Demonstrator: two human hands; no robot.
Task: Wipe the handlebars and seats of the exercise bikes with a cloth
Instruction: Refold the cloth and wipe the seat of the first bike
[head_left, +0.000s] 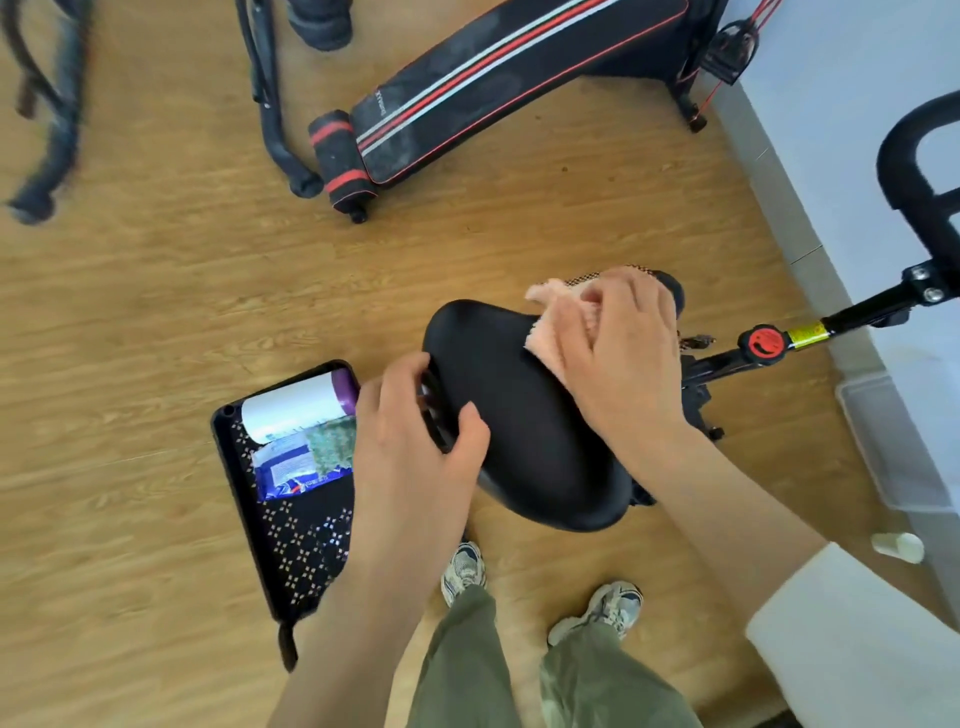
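Seat (519, 415) rim clasped by curled left hand (410, 447) fingers; cloth (545, 338) clutched and pressed beneath bent right hand (628, 358) fingers

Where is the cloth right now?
Head view, right of centre: the pink cloth lies on the narrow end of the black seat, gripped under the right hand; the left hand grips the seat's left edge.

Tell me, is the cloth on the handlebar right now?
No, the right hand holds the peach cloth against the black bike seat, while the handlebar stands untouched at right.
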